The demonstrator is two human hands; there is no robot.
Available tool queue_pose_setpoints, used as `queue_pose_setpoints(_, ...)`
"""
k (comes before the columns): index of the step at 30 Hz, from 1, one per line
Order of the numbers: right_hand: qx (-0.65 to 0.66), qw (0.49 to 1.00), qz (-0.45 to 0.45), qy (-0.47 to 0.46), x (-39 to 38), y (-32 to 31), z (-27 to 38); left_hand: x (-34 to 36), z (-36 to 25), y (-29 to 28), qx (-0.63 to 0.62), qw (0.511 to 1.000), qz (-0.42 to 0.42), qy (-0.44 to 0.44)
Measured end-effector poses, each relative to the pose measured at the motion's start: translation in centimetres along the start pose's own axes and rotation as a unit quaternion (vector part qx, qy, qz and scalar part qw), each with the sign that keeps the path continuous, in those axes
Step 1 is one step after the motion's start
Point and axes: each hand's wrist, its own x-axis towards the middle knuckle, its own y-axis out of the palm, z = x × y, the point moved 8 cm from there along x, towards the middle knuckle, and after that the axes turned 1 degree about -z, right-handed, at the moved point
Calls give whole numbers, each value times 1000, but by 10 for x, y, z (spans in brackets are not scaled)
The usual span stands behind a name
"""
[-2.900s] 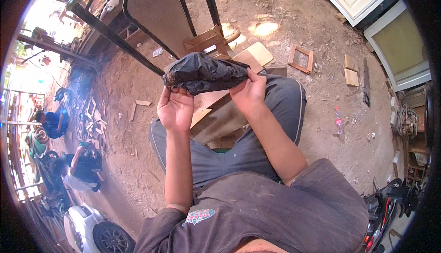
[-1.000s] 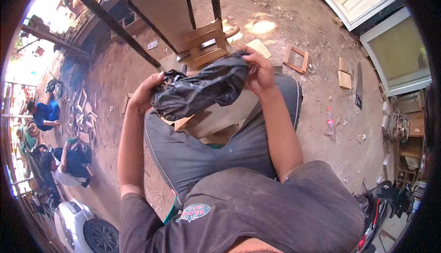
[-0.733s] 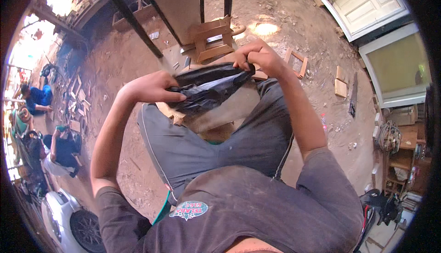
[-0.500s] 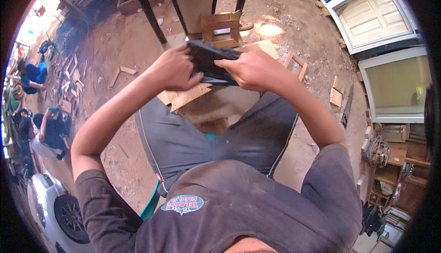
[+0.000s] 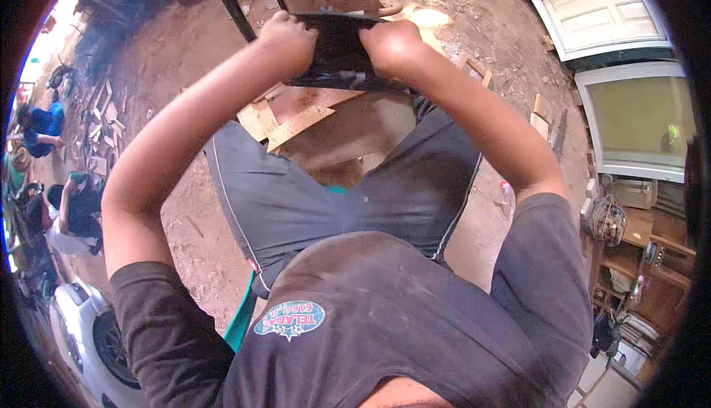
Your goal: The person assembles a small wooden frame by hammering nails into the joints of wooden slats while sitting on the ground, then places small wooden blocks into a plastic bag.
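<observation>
Dusty brown ground spreads under me, littered with wood offcuts just past my knees. I sit in dark grey shorts, both arms raised in front. My left hand and right hand each grip one side of a black plastic bag, fingers curled tight into fists on it, held up between them above my lap. Most of the bag is bunched and hidden behind my knuckles, so I cannot tell what it holds. Dark metal legs are cut off at the top edge. People crouch far to my left, too blurred to make out.
</observation>
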Motion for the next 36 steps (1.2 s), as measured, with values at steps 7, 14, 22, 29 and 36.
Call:
queue_pose_setpoints(7,-31,996,79,-21,11,-3,6,10,11,-15,71,995,77,-1)
queue_pose_setpoints(14,-191,971,-30,-144,-9,-31,42,39,2,-68,187,976,98,-52)
queue_pose_setpoints(22,70,970,221,-74,-1,-18,2,48,2,-58,347,934,84,15)
queue_pose_setpoints(29,117,977,174,-32,23,-10,-35,24,-47,-36,201,976,38,74)
queue_pose_setpoints(36,-37,966,229,-118,10,6,-6,16,-36,6,84,985,113,98)
